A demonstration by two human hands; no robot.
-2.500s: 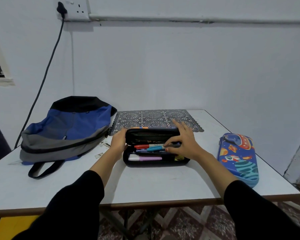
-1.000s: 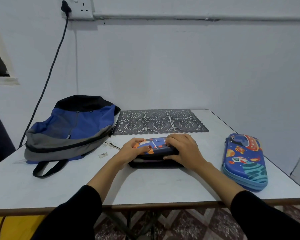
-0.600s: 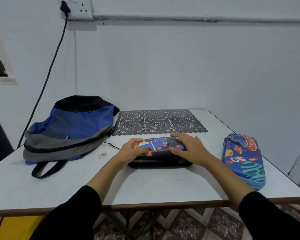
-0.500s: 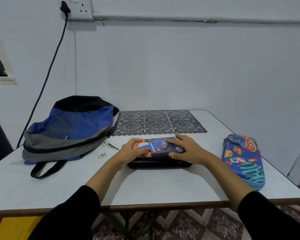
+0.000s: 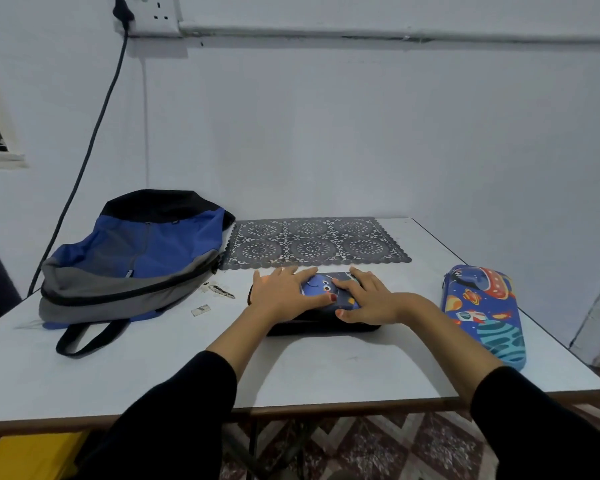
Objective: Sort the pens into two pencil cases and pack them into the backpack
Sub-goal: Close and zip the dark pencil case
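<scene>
A dark pencil case (image 5: 321, 292) with a blue cartoon lid lies shut in the middle of the white table (image 5: 153, 368). My left hand (image 5: 281, 292) lies flat across its left half, fingers spread. My right hand (image 5: 368, 297) presses on its right half, thumb against the front edge. No pens show; the lid hides them. A second pencil case (image 5: 484, 308), blue with rockets and planets, lies shut at the right of the table. The blue, grey and black backpack (image 5: 136, 258) lies on its side at the left.
A dark lace placemat (image 5: 312, 242) lies behind the case near the wall. Small scraps (image 5: 219, 291) sit between backpack and case. A black cable (image 5: 84, 157) hangs from a wall socket down behind the backpack. The table's front edge is close to me.
The open case with pens showing has been folded shut. Both hands then moved onto its lid, and the left hand has flattened out over the left half.
</scene>
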